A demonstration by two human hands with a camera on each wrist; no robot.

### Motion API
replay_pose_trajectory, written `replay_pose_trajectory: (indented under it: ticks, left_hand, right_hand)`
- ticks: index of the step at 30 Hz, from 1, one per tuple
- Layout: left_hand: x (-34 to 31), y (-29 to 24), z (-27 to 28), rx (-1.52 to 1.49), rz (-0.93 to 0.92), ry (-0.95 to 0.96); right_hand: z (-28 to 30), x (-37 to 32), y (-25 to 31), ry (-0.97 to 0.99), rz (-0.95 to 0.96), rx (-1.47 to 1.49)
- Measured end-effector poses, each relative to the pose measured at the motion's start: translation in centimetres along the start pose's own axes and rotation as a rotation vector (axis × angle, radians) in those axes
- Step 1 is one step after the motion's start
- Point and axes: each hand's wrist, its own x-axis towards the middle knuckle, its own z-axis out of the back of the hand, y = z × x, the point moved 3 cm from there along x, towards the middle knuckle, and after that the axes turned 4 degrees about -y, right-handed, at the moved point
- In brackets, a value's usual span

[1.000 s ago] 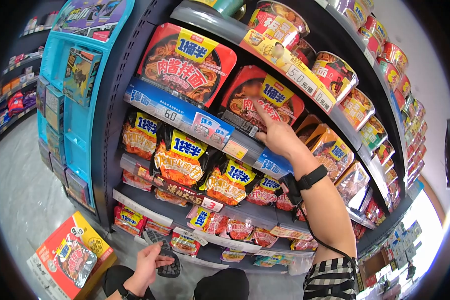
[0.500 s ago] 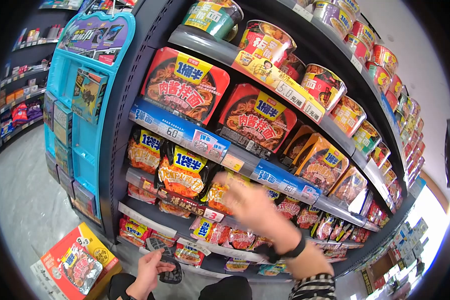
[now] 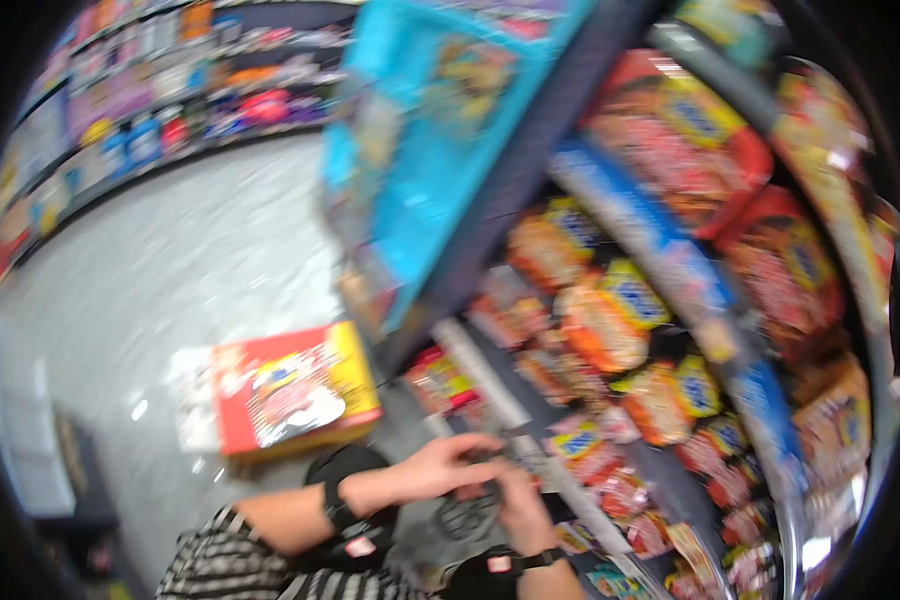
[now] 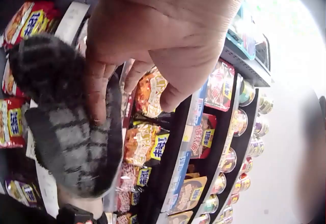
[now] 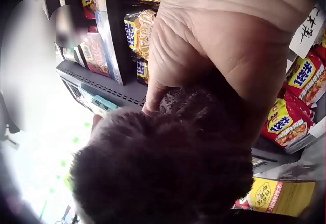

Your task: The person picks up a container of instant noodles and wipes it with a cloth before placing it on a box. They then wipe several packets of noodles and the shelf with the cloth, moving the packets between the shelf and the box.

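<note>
My left hand [image 3: 445, 470] and right hand [image 3: 520, 505] meet low in front of me, blurred in the head view. A dark grey thing [image 4: 81, 137] with a grooved, tread-like face overlaps them; its kind is unclear. In the left wrist view the fingers of my left hand [image 4: 153, 40] lie loosely extended, one fingertip over the grooved face. My right hand [image 5: 224, 40] bends toward a dark, fuzzy-looking mass [image 5: 163, 168] that hides its fingers; I cannot tell whether it grips anything. Bagged noodles [image 3: 605, 320] and red noodle boxes [image 3: 670, 150] fill the shelves at the right.
A red and yellow carton [image 3: 260, 390] stands on the grey floor [image 3: 210, 260] to the left. A blue display rack [image 3: 440, 180] adjoins the noodle shelf. Another stocked shelf [image 3: 170, 130] curves along the back left. My sleeve [image 3: 230, 555] is black-and-white checked.
My right hand has drawn back from pointing at a red noodle box and come down beside the left hand. The head view has swung left and down, bringing more floor into sight.
</note>
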Motion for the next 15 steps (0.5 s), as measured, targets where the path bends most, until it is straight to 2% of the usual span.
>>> replay_pose_trajectory:
  ticks: [1, 2, 3, 4, 5, 6, 7, 8, 9, 10, 11, 14, 15]
  left_hand:
    - [-0.6, -0.9, 0.9, 0.098, -0.017, -0.046]
    - [-1.8, -3.0, 2.1, 0.386, -0.157, -0.141]
    - [-2.6, -3.1, 3.8, 0.465, -0.204, -0.254]
    - [-3.4, -3.4, 5.5, 0.496, -0.345, -0.408]
    - [-4.2, -3.0, 8.0, 0.515, -0.286, -0.490]
    - [-5.4, -3.7, 10.0, 0.526, -0.231, -0.609]
    - [-6.6, -3.4, 13.2, 0.522, -0.086, -0.780]
    - [-7.9, -2.3, 16.8, 0.544, -0.163, -0.881]
    - [-9.4, -1.9, 20.0, 0.672, -0.112, -1.014]
    - [-11.0, -1.0, 23.0, 0.654, -0.107, -1.119]
    - [-12.5, -0.4, 25.1, 0.681, -0.081, -1.172]
    - [-15.5, 2.6, 28.5, 0.923, 0.287, -1.328]
    - [-15.9, 4.2, 29.0, 1.029, 0.301, -1.349]
  right_hand:
    - [-1.2, 0.0, 1.0, -0.035, -0.039, 0.108]
    - [-0.4, 0.4, 0.7, -0.188, -0.017, 0.047]
    - [0.1, 0.4, 0.6, -0.236, 0.014, 0.066]
    - [0.3, 0.2, 0.7, -0.287, 0.035, 0.029]
    - [0.9, -0.1, 0.9, -0.267, 0.015, -0.074]
    - [1.6, 0.1, 0.4, -0.240, 0.039, -0.058]
    - [1.4, 0.0, 0.3, -0.239, 0.043, -0.080]
    - [1.4, -0.2, 0.3, -0.238, 0.050, -0.100]
    - [1.9, -0.1, -0.2, -0.241, 0.035, -0.089]
    - [2.3, 0.1, -0.7, -0.238, 0.040, -0.106]
    - [2.7, 0.3, -1.0, -0.235, 0.048, -0.124]
    - [2.7, 0.6, -0.6, -0.197, 0.021, -0.135]
    - [2.5, 0.6, -0.3, -0.203, 0.018, -0.130]
